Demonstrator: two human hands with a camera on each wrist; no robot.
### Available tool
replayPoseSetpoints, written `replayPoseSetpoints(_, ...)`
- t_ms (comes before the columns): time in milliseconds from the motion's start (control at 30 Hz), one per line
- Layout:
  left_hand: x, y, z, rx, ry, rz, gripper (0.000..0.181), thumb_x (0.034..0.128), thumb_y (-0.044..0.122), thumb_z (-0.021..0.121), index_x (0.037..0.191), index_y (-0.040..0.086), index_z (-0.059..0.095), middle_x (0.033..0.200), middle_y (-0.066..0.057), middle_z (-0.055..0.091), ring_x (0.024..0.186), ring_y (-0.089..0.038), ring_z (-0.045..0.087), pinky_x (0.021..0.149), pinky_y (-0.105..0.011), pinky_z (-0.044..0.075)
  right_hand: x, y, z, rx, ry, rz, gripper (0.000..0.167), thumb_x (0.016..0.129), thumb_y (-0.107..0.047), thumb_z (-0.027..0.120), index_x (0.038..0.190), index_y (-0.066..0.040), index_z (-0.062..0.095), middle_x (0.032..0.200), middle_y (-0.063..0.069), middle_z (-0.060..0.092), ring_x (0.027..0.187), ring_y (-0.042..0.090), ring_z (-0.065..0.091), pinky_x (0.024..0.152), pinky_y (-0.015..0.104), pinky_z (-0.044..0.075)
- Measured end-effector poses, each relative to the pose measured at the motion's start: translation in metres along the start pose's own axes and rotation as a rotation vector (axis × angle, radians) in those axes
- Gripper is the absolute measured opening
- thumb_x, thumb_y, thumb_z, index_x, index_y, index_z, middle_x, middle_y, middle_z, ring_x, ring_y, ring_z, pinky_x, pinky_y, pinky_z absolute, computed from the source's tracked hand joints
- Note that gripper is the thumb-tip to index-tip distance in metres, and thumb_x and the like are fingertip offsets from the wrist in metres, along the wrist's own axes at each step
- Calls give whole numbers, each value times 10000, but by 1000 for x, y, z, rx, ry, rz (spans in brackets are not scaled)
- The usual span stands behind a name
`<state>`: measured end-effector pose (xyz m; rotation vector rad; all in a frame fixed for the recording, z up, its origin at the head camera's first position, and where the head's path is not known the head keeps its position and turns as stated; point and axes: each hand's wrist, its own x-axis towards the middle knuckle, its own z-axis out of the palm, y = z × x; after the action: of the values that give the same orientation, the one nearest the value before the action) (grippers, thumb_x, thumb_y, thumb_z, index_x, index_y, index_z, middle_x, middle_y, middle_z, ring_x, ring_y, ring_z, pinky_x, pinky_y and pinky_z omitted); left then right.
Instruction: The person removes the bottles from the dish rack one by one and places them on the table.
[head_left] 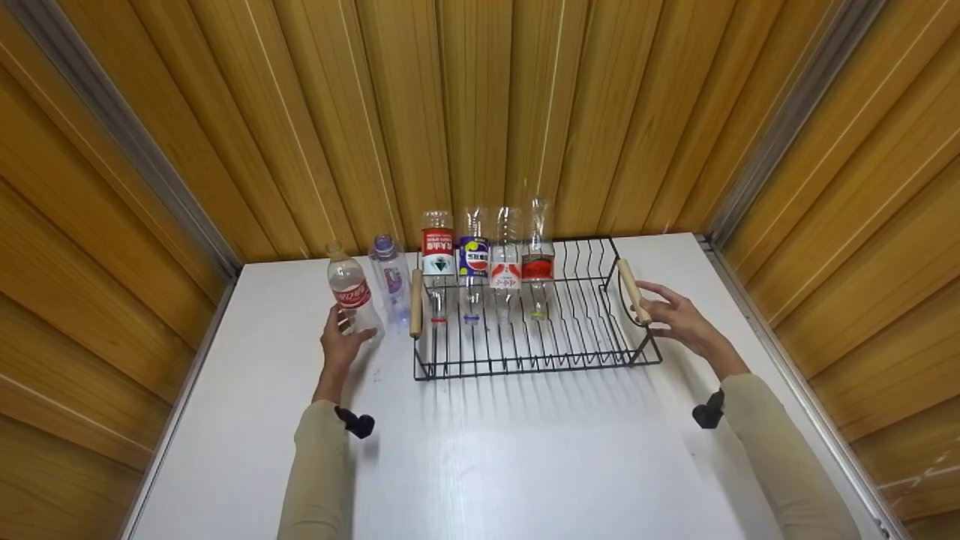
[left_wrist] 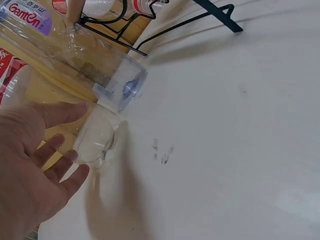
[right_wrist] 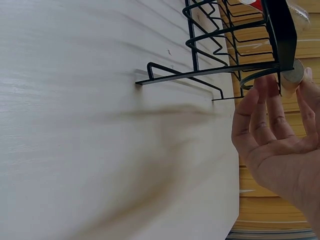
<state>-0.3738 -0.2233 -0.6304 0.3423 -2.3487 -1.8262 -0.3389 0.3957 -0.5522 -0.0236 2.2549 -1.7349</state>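
Observation:
My left hand (head_left: 345, 341) curls round the lower part of a clear bottle with a red label (head_left: 352, 295); the left wrist view shows the thumb and fingers of that hand (left_wrist: 45, 155) at the bottle's base (left_wrist: 97, 137). Just right of it stands a clear bottle with a purple cap (head_left: 390, 274), outside the rack. Several labelled bottles, such as one with a red and white label (head_left: 438, 251), are cap down in the left half of the black wire rack (head_left: 525, 367). My right hand (head_left: 686, 326) holds the rack's right wooden handle (head_left: 634, 291), its fingers (right_wrist: 272, 110) round it.
The rack's left wooden handle (head_left: 416, 304) is close to the purple-capped bottle. Behind the white table (head_left: 480, 465) rises a wood-patterned wall (head_left: 480, 112), with similar walls at left and right. Small dark marks (left_wrist: 162, 152) lie on the tabletop near the left hand.

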Motion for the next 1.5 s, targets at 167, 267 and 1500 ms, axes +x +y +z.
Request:
replayPoseSetpoints(167, 4, -4, 4, 12, 8, 41, 783, 820, -74, 772, 1500, 35, 399, 1535, -254, 448, 1432, -441, 434, 1200, -539, 368, -1, 0, -1, -19, 3, 2, 662, 1044, -399, 571, 1614, -203, 298, 1299, -67, 672, 1109, 56, 626, 1041, 484, 485)
replayPoseSetpoints(267, 6, -3, 5, 11, -7, 51, 771, 824, -81, 769, 1496, 21, 406, 1550, -255, 438, 1438, -446, 429, 1197, -535, 375, -2, 0, -2, -28, 5, 0, 664, 1047, -391, 567, 1616, -191, 290, 1333, -6, 653, 1095, 56, 620, 1005, 439, 499)
replayPoseSetpoints(1500, 13, 2, 4, 41, -93, -21, 801, 868, -19, 754, 1559, 55, 356, 1650, -196, 329, 1563, -377, 238, 1272, -520, 239, -3, -14, 2, -138, -8, -21, 640, 1069, -328, 539, 1604, -106, 265, 1468, 327, 505, 1032, 79, 641, 1050, 625, 482)
